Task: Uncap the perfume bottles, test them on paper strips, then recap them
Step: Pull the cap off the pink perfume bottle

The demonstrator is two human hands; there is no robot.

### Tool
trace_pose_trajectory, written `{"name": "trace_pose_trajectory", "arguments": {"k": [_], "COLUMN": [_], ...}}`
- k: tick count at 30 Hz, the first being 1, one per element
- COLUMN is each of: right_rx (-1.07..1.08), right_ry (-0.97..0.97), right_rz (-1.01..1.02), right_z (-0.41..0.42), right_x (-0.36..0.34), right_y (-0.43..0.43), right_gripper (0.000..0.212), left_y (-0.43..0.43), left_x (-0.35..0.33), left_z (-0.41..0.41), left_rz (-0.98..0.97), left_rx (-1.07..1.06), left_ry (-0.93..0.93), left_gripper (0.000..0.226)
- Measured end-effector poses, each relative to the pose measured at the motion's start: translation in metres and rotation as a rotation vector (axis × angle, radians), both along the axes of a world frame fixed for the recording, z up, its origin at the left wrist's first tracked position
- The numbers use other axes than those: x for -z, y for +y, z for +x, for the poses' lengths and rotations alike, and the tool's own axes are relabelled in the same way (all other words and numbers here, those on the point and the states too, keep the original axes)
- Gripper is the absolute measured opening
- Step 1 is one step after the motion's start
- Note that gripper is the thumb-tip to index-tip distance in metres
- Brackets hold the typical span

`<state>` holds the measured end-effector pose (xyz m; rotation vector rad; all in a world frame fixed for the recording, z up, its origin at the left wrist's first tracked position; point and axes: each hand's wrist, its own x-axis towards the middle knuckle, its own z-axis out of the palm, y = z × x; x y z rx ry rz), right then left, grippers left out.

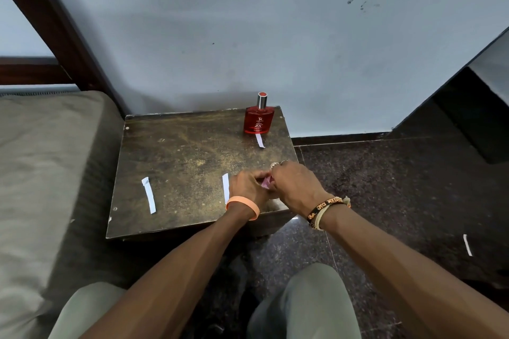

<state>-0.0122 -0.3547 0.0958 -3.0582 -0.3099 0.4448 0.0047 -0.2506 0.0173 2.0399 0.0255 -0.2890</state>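
Down near the middle of the frame, the left hand (246,187) and the right hand (296,187) meet over the near right part of a dark table (179,151). Both have their fingers curled round a small pink thing (266,181) held between them; most of it is hidden, so what it is cannot be told. The left wrist wears an orange band (256,208), the right wrist bracelets (327,208), and the right fingers carry rings (275,164).

At the table's upper right corner a red bottle (259,121) stands upright with its cap (262,99) on. A far strip (260,141) of white paper lies just below it, one end at the bottle's base. A middle strip (225,187) lies just left of the left hand, partly behind it. A left strip (148,195) lies near the table's lower left, well apart from the hands. One more, the floor strip (467,245), lies on the dark floor (385,187) at the lower right of the frame.
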Motion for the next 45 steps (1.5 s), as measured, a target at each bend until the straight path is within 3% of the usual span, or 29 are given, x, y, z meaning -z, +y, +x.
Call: {"name": "trace_pose_trajectory", "arguments": {"k": [6, 11, 19, 24, 30, 40, 45], "right_rx": [0.082, -0.042, 0.015, -0.013, 0.032, -0.042, -0.038], "right_ry": [0.033, 0.039, 0.015, 0.030, 0.016, 0.023, 0.032], "right_rz": [-0.003, 0.000, -0.039, -0.021, -0.059, -0.123, -0.061], "right_z": [0.0052, 0.0030, 0.0047, 0.0037, 0.0051, 0.0053, 0.0015], "right_x": [0.0013, 0.0001, -0.0006, 0.0019, 0.0028, 0.0066, -0.0002], "right_y": [-0.0003, -0.0008, -0.0007, 0.0003, -0.0005, 0.0014, -0.0017], "right_gripper": [0.034, 0.025, 0.037, 0.022, 0.031, 0.028, 0.026], "left_y": [-0.0005, 0.0006, -0.0003, 0.0002, -0.0005, -0.0004, 0.0012], "left_x": [0.0012, 0.0023, 0.0011, 0.0029, 0.0013, 0.0005, 0.0013], "left_z": [-0.0008, 0.0010, -0.0004, 0.0002, -0.0005, -0.0005, 0.0000], "left_rz": [0.032, 0.035, 0.040, 0.015, 0.042, 0.036, 0.017], "left_rx": [-0.015, 0.006, -0.005, -0.001, -0.012, -0.007, 0.004], "left_ry": [0.004, -0.002, -0.002, 0.012, 0.014, 0.009, -0.003], "left_gripper": [0.030, 0.025, 0.031, 0.035, 0.032, 0.033, 0.033]}}
